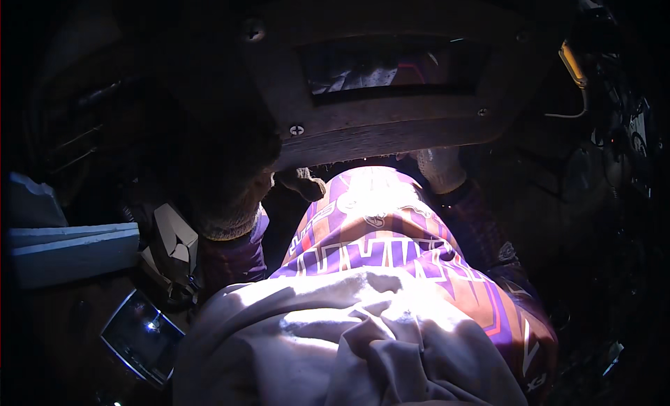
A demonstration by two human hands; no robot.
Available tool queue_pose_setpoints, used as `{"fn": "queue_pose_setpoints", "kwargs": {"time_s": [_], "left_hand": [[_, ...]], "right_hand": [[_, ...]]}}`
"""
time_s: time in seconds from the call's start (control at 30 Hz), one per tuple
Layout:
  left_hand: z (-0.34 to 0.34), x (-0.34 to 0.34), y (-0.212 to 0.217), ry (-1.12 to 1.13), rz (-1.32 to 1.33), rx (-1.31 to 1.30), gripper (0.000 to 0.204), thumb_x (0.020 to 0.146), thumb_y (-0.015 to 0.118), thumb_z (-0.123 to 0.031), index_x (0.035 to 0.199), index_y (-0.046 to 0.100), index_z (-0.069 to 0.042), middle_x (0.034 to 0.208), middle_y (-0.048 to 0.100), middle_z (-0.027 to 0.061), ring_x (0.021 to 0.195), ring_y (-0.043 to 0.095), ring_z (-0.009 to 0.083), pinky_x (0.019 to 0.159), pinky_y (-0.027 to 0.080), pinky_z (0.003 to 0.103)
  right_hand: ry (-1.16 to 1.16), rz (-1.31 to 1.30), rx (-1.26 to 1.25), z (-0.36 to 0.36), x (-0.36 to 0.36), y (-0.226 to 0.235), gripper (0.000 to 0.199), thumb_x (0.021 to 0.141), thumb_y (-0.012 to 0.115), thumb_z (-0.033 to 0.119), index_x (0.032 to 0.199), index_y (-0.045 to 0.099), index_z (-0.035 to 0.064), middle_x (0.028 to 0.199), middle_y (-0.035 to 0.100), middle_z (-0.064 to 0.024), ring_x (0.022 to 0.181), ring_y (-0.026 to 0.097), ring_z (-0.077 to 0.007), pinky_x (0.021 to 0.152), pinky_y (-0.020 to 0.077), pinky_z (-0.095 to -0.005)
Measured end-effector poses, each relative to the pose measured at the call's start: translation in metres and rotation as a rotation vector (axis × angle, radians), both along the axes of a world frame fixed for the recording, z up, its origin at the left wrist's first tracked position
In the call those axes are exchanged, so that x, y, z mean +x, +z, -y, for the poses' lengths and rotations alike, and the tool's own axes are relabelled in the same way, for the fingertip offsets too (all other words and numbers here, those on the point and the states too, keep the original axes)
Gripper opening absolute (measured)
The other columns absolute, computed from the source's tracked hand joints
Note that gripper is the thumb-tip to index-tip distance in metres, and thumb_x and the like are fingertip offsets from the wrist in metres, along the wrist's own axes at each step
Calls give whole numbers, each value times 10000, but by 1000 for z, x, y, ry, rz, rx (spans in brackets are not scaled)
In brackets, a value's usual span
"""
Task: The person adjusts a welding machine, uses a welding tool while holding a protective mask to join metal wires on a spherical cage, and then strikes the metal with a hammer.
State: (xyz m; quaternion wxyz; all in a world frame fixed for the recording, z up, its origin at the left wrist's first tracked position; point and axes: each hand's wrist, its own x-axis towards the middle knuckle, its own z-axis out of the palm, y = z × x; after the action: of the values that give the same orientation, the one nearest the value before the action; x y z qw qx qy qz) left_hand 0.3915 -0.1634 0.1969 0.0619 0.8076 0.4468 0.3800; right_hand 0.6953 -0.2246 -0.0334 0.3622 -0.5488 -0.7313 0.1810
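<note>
A dark flat panel (391, 134) with screws at its corners and a rectangular glass window (349, 78) fills the upper middle. My left hand (241, 186), in a knit glove, is by the panel's lower left corner. One or more of its gloved fingers show curled below the edge; the others are lost in shadow. Beneath the lower right edge is my right hand (441, 170), also gloved, its fingers mostly hidden behind the panel. Whether either hand grips anything does not show. Bright light falls on my patterned purple and orange shirt (391, 256) between the hands.
Pale blue slabs or boxes (77, 249) lie at the left, beside white cut pieces (171, 235). A dark screen-like rectangle (144, 336) is at lower left. A yellow object (572, 64) with a cable is at upper right, near dim clutter. Pale cloth (335, 343) covers the lower middle.
</note>
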Motion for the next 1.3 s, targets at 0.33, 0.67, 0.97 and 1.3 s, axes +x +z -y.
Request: {"fn": "queue_pose_setpoints", "kwargs": {"time_s": [0.33,0.67,0.97,1.3], "left_hand": [[-26,-45,15,106,687,-190,408,912,699,-210,1257,591,-21,1215,640,175,1059,658,303,910,548,390],[-37,-96,9,91,501,-61,495,923,692,-263,1328,543,-19,1253,615,178,1064,648,305,890,559,393],[-38,-110,3,-223,1155,-538,575,902,717,-285,1360,505,-11,1234,616,157,1014,610,280,812,532,365],[-52,-57,29,78,1422,-725,465,881,730,-247,1268,581,-38,1187,649,174,950,662,257,756,594,361]], "right_hand": [[-132,-1093,-466,-16,-6,105,376,1032,498,247,1331,489,20,1079,594,-40,817,565,-74,658,507,-234],[-116,-1114,-563,-2,1,82,421,986,561,169,1370,483,15,930,587,0,734,530,-43,627,449,-209],[-141,-1095,-705,-14,-4,110,387,958,591,206,1284,519,10,881,610,-14,677,565,-75,605,472,-227],[-195,-987,-665,-16,-14,101,300,975,581,244,1157,542,9,804,653,-58,635,626,-106,571,488,-272]]}}
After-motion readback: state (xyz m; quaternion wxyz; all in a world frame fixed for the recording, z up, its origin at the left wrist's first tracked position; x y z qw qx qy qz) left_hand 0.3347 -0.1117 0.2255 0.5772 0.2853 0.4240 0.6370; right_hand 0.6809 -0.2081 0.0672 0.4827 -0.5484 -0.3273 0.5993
